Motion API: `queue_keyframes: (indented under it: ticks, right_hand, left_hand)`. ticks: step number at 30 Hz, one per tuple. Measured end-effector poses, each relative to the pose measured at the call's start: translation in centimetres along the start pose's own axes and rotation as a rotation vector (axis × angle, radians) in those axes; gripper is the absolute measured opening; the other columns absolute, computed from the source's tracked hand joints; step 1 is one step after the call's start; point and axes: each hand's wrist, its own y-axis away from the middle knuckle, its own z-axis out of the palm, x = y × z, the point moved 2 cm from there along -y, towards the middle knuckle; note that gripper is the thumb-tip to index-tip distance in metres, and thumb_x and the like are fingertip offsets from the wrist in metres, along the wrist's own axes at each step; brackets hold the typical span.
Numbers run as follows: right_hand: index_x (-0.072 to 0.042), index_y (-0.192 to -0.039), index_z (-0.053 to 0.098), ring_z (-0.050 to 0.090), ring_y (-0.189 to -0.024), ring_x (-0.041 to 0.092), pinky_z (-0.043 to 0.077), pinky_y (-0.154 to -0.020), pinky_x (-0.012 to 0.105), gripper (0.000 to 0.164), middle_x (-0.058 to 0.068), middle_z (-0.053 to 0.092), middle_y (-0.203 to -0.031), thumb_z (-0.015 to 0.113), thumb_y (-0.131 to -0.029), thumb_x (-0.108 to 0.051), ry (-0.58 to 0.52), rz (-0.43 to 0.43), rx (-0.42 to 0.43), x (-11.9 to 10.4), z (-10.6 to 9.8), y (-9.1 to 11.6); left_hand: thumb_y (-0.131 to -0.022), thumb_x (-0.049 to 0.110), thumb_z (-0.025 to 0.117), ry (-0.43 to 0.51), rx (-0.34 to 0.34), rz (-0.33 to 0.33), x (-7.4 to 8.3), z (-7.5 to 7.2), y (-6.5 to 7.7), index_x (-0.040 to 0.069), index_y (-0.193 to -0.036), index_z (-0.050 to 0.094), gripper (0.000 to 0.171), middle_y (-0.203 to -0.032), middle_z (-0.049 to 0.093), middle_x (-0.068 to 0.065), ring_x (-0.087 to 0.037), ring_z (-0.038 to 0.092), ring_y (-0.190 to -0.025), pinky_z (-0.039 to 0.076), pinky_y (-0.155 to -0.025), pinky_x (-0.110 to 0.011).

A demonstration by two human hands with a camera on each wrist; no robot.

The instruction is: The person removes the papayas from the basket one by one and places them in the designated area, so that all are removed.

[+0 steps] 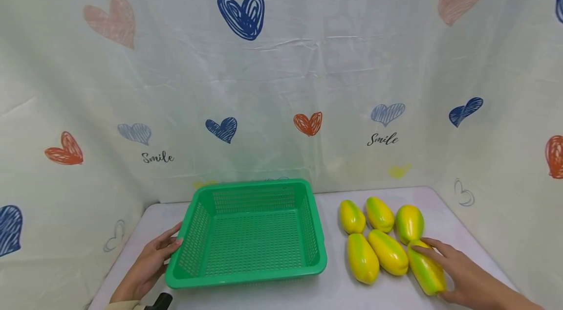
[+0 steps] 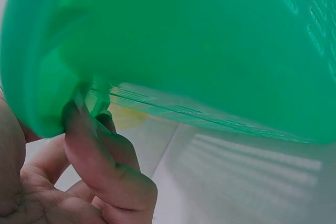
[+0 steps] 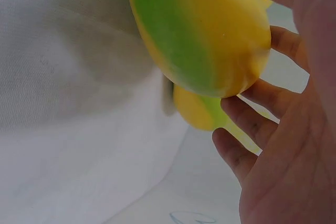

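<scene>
A green plastic basket (image 1: 246, 280) with mesh sides stands on the table, its inside bare. At its left side my left hand (image 1: 148, 260) grips the rim; in the left wrist view the fingers (image 2: 107, 166) curl up beneath the rim's edge. To the right lie several glossy yellow-and-green papayas in two rows. My right hand (image 1: 466, 273) holds the nearest right papaya (image 1: 425, 268), with fingers over its far side and the thumb at its near end. In the right wrist view, this papaya (image 3: 205, 40) sits between thumb and fingers, another papaya (image 3: 197, 109) behind it.
Beside the held fruit are a front-middle papaya (image 1: 388, 253) and a front-left papaya (image 1: 362, 258). A white table (image 1: 334, 295) carries everything. A curtain (image 1: 281, 80) printed with hearts hangs behind and along both sides. A black object (image 1: 162, 301) shows by my left wrist.
</scene>
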Motion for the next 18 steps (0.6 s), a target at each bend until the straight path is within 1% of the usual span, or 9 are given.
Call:
queue_keyframes:
  ticks: [2,4,7,9,11,14,16,18]
  right_hand:
    - [-0.016,-0.149,0.054,0.055,-0.126,0.048,0.058,-0.092,0.057,0.089,0.027,0.044,-0.154,0.097,-0.071,-0.027,0.039,-0.014,0.016,-0.01,0.08,-0.06]
    - [-0.016,-0.148,0.055,0.056,-0.125,0.046,0.06,-0.092,0.052,0.089,0.026,0.046,-0.153,0.097,-0.07,-0.027,0.071,-0.03,0.03,0.01,0.12,-0.08]
    - [-0.02,-0.148,0.056,0.057,-0.122,0.039,0.061,-0.092,0.039,0.09,0.02,0.048,-0.153,0.097,-0.068,-0.03,0.137,-0.059,0.066,0.08,0.23,-0.01]
    - [-0.021,-0.148,0.055,0.057,-0.121,0.037,0.06,-0.091,0.035,0.092,0.019,0.049,-0.152,0.097,-0.067,-0.029,0.152,-0.093,0.089,0.13,0.28,0.08]
    - [-0.023,-0.148,0.055,0.059,-0.118,0.034,0.06,-0.089,0.031,0.094,0.017,0.051,-0.15,0.098,-0.064,-0.029,0.193,-0.137,0.136,0.12,0.36,0.13]
    - [-0.023,-0.147,0.056,0.06,-0.114,0.033,0.06,-0.086,0.032,0.097,0.018,0.053,-0.147,0.1,-0.061,-0.029,0.237,-0.197,0.196,0.07,0.43,0.14]
    - [-0.024,-0.146,0.056,0.061,-0.112,0.034,0.06,-0.085,0.033,0.098,0.017,0.054,-0.145,0.1,-0.059,-0.031,0.259,-0.207,0.216,0.01,0.45,0.04]
    - [-0.024,-0.147,0.056,0.061,-0.113,0.036,0.06,-0.085,0.036,0.097,0.018,0.053,-0.146,0.1,-0.06,-0.031,0.248,-0.19,0.195,0.0,0.39,-0.08]
  left_hand:
    - [-0.111,0.022,0.057,0.002,-0.003,0.004,0.0,0.02,0.01,0.005,-0.168,0.023,0.068,-0.149,0.046,-0.026,-0.016,0.067,-0.1,0.057,-0.084,-0.039]
    - [-0.111,0.022,0.056,0.0,-0.004,0.01,-0.02,0.03,0.03,0.005,-0.168,0.023,0.068,-0.148,0.047,-0.025,-0.016,0.067,-0.1,0.057,-0.084,-0.039]
    - [-0.111,0.022,0.056,0.0,-0.005,0.017,-0.05,0.01,0.04,0.005,-0.168,0.024,0.068,-0.142,0.053,-0.019,-0.016,0.067,-0.1,0.057,-0.084,-0.039]
    - [-0.111,0.022,0.056,0.002,-0.007,0.022,-0.1,-0.01,0.04,0.005,-0.168,0.024,0.067,-0.138,0.057,-0.015,-0.016,0.068,-0.1,0.057,-0.083,-0.039]
    - [-0.112,0.022,0.056,0.004,-0.009,0.023,-0.15,-0.02,0.04,0.005,-0.168,0.023,0.067,-0.136,0.059,-0.012,-0.015,0.068,-0.1,0.057,-0.083,-0.039]
    - [-0.112,0.022,0.055,0.006,-0.01,0.025,-0.21,-0.04,0.04,0.005,-0.168,0.023,0.067,-0.135,0.059,-0.012,-0.015,0.068,-0.1,0.057,-0.083,-0.039]
    - [-0.112,0.022,0.055,0.004,-0.008,0.023,-0.23,-0.05,0.03,0.005,-0.168,0.023,0.067,-0.135,0.059,-0.012,-0.015,0.068,-0.1,0.057,-0.083,-0.039]
    - [-0.112,0.022,0.055,0.003,-0.006,0.02,-0.25,-0.05,0.01,0.005,-0.168,0.023,0.067,-0.135,0.059,-0.013,-0.015,0.068,-0.1,0.057,-0.083,-0.039]
